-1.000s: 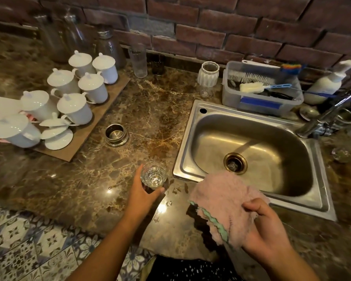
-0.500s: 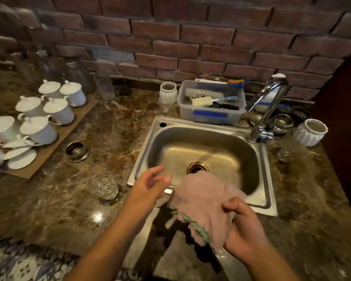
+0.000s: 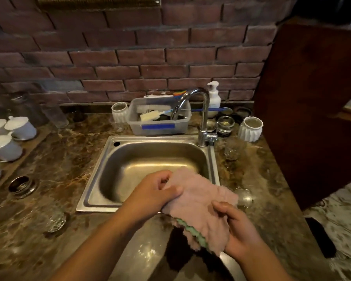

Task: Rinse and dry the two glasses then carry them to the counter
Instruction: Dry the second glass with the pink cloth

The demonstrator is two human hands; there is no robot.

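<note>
Brown marble bench (image 3: pixel 65 159) under a brick wall (image 3: pixel 170 61). Far L: white lidded cups (image 3: pixel 20 127) on a board. Left glass (image 3: pixel 56 220) stands upright on the bench, just L of the sink (image 3: pixel 150 139), well apart from your hands. Tub of brushes (image 3: pixel 160 123) behind the sink, tap (image 3: pixel 204 118) at its R rear corner. Over the front rim your left hand (image 3: pixel 156 195) pinches the pink cloth (image 3: pixel 201 205) at its L edge. Your right hand (image 3: pixel 239 226) grips the R end, thumb on top. Both hands are clamped on the cloth. Right glass (image 3: pixel 232 151) sits on the bench R of the tap base, nr a white ribbed pot (image 3: pixel 250 129).
</note>
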